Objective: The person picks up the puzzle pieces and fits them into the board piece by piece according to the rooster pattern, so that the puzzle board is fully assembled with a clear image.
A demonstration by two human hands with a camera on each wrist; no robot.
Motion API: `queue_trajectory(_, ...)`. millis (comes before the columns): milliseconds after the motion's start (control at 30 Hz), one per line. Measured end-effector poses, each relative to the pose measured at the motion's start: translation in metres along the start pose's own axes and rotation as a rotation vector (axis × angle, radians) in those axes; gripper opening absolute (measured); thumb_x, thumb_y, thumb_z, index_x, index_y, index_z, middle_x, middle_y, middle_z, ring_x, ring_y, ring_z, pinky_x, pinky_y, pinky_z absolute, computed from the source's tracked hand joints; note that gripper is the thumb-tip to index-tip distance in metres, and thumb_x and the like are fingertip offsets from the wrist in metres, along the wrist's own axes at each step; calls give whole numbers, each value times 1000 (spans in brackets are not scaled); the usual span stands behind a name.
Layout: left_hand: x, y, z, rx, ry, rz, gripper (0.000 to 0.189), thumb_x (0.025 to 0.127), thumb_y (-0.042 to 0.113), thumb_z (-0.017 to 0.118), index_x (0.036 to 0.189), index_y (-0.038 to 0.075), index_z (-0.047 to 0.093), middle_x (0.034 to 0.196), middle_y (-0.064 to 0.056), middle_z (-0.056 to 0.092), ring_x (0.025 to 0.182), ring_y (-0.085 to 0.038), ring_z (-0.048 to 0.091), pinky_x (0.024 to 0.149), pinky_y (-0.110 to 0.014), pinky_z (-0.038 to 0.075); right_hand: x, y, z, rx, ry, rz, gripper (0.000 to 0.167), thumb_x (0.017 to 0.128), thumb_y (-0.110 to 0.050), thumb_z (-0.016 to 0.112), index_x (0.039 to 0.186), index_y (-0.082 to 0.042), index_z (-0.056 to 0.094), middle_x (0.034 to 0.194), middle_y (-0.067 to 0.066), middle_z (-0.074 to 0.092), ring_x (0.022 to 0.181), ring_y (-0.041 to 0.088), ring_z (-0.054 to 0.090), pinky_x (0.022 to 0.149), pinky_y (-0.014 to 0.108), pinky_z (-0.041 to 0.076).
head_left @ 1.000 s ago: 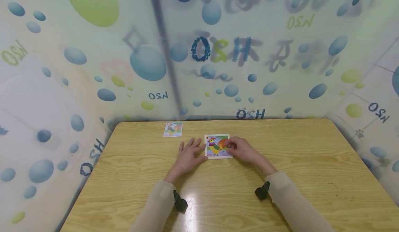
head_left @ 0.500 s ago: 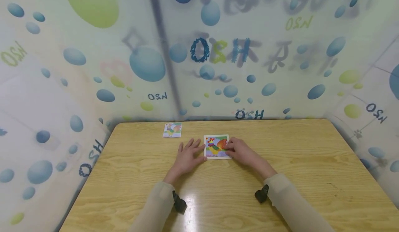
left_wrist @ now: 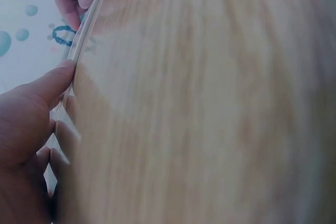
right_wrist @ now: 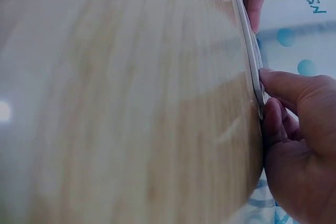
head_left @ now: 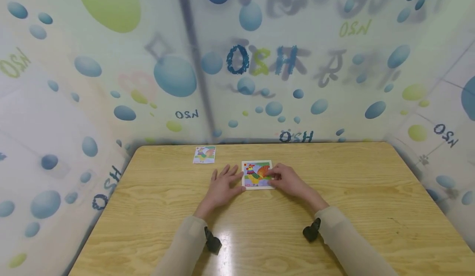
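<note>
On the table lies a small square rooster puzzle point(head_left: 257, 176) in a white frame, its right edge partly hidden by fingers. My left hand point(head_left: 222, 187) rests flat with spread fingers; its thumb and index finger touch the puzzle's left edge. From the other side, the bent fingers and thumb of my right hand point(head_left: 289, 180) pinch at the puzzle's right edge. Seen nearly edge-on in the right wrist view, the thin puzzle board point(right_wrist: 250, 51) has the right thumb on it and curled fingers beside it. The left wrist view also shows the left hand point(left_wrist: 31, 114) along the board.
A paper card point(head_left: 204, 155) with a paler rooster picture lies near the table's back edge, left of the puzzle. The wooden table point(head_left: 371, 185) stands against a printed fabric backdrop point(head_left: 319, 82) with blue and green ovals.
The right hand's fingers have shifted slightly at the puzzle's right side, dipping over it and then drawing back a little. The left hand and the paper card stay in place.
</note>
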State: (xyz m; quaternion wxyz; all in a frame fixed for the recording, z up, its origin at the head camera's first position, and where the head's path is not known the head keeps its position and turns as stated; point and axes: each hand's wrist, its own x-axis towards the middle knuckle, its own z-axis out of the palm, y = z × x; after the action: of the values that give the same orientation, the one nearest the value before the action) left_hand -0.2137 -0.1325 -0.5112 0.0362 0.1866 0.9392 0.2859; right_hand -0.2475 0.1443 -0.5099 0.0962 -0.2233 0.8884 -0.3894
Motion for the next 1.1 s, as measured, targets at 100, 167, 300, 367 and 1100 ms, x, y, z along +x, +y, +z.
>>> queue_trajectory(100, 0, 0, 0, 5, 3, -4, 55, 98, 40, 69, 146, 14, 59, 161, -9, 39, 154, -36, 20, 120, -64, -1, 1, -1, -1, 2, -6, -6, 23, 95, -7, 73, 117, -2, 76, 97, 3, 58, 84, 17, 51, 72, 29, 46)
queue_trajectory(167, 0, 0, 0, 5, 8, 3, 55, 98, 39, 69, 145, 13, 60, 161, -10, 39, 154, -37, 21, 120, -65, 0, 1, -2, -2, -13, -13, -8, 23, 95, -7, 73, 117, -1, 76, 99, 3, 58, 85, 17, 51, 73, 30, 46)
queue_trajectory(300, -1, 1, 0, -4, 7, 12, 55, 98, 38, 70, 145, 12, 60, 161, -12, 40, 153, -39, 21, 120, -66, 1, 2, -4, -3, -63, -24, 2, 24, 95, -10, 74, 117, -1, 76, 100, 2, 57, 88, 17, 51, 75, 31, 46)
queue_trajectory(367, -1, 2, 0, -14, 10, 18, 54, 98, 37, 70, 144, 10, 60, 160, -13, 40, 153, -40, 22, 119, -67, 1, 2, -5, -3, -89, -24, 4, 24, 95, -12, 75, 116, -1, 77, 99, 2, 57, 87, 17, 51, 75, 32, 46)
queue_trajectory(1100, 5, 2, 5, -6, -8, 16, 55, 99, 41, 67, 147, 14, 58, 162, -10, 37, 154, -37, 19, 120, -65, -3, -4, 6, -7, -29, 16, 33, 25, 93, -15, 78, 115, -4, 78, 98, 0, 59, 82, 16, 51, 69, 29, 46)
